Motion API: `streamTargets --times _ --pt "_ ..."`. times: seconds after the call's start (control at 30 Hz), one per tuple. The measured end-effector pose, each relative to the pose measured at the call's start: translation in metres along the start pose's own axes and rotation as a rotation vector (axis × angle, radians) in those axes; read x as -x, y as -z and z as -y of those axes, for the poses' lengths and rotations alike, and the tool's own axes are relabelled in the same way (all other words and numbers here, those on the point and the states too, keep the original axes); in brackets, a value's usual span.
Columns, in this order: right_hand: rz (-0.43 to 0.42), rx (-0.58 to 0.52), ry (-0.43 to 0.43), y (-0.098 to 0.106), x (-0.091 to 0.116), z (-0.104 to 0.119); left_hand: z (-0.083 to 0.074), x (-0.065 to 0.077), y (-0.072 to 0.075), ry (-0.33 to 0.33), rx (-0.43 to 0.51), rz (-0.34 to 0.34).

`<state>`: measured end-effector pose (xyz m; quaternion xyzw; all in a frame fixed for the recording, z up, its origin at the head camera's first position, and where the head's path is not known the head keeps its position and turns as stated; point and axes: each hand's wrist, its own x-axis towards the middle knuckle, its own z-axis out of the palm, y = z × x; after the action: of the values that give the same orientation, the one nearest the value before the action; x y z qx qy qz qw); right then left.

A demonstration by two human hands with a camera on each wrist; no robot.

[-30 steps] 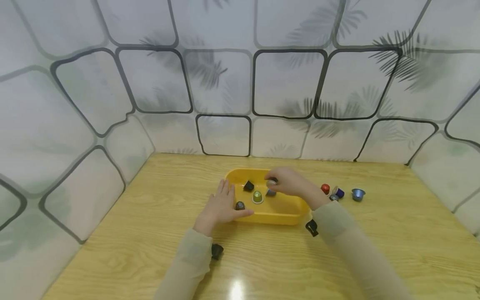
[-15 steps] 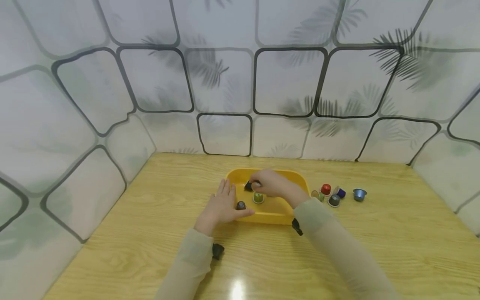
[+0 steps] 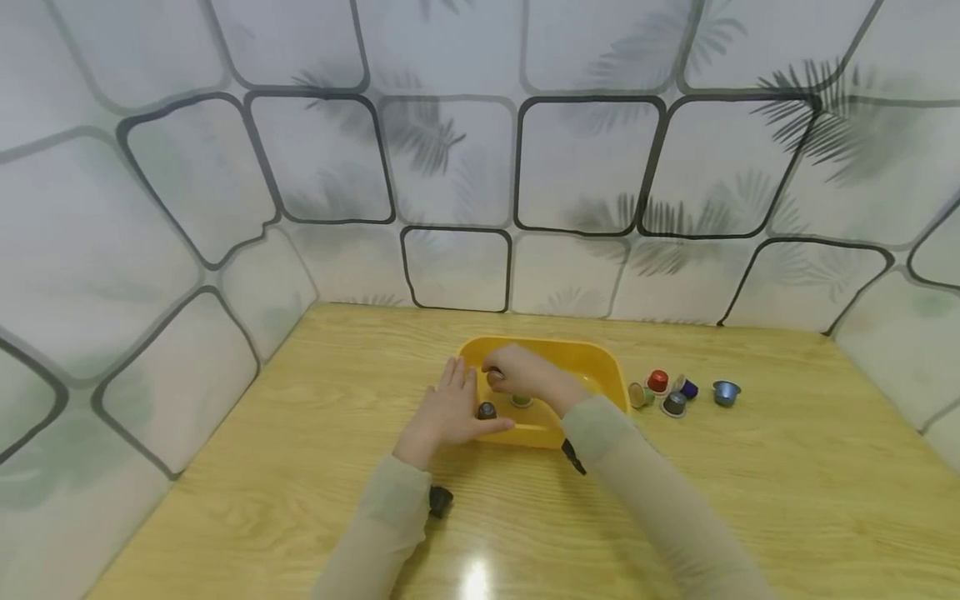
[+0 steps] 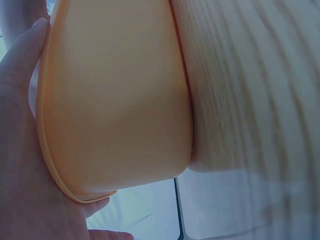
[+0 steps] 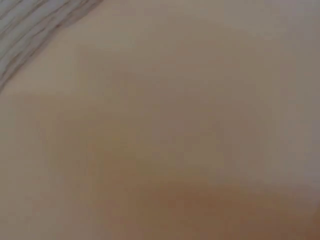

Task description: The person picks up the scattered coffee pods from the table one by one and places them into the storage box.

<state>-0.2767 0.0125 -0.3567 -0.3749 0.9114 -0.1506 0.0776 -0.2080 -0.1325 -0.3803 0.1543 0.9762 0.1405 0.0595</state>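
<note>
In the head view, a yellow tray (image 3: pixel 577 354) sits on the wooden table. My left hand (image 3: pixel 442 417) lies over its left front corner, fingers straight and thumb along the front rim. The left wrist view has that palm against the tray rim (image 4: pixel 45 145). A dark grey coffee capsule (image 3: pixel 487 411) stands inside the tray by the left thumb. My right hand (image 3: pixel 525 372) reaches into the tray's left part, curled fingers pinching a coffee capsule (image 3: pixel 495 377), mostly covered by them. A green capsule (image 3: pixel 521 402) is partly hidden below this hand.
Right of the tray lie a pale green capsule (image 3: pixel 641 396), a red one (image 3: pixel 657 381), a dark grey one (image 3: pixel 675 404) and a purple one (image 3: pixel 687 387). A blue capsule (image 3: pixel 725 392) stands farther right. A patterned wall (image 3: pixel 570 275) rises behind the table.
My right hand has moved left inside the tray with its capsule, and now covers the black capsule seen there earlier. My left hand keeps its place on the tray.
</note>
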Motion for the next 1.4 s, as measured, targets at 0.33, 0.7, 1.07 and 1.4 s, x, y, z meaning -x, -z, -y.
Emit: streamTargets --times 0.33,0.7,1.07,1.4 --pt "0.013 -0.015 -0.036 -0.004 -0.006 -0.005 -0.002 -0.006 -0.001 0.006 -0.002 -0.006" --pt "0.027 -0.017 0.019 -0.009 -0.01 -0.008 -0.004 -0.005 0.001 0.01 -0.008 0.001" --pt "0.047 -0.043 -0.01 -0.015 -0.012 -0.009 -0.002 -0.006 -0.002 0.011 -0.014 -0.004" --pt "0.086 -0.029 -0.043 -0.021 -0.01 -0.006 0.0 -0.004 -0.003 0.002 -0.022 0.001"
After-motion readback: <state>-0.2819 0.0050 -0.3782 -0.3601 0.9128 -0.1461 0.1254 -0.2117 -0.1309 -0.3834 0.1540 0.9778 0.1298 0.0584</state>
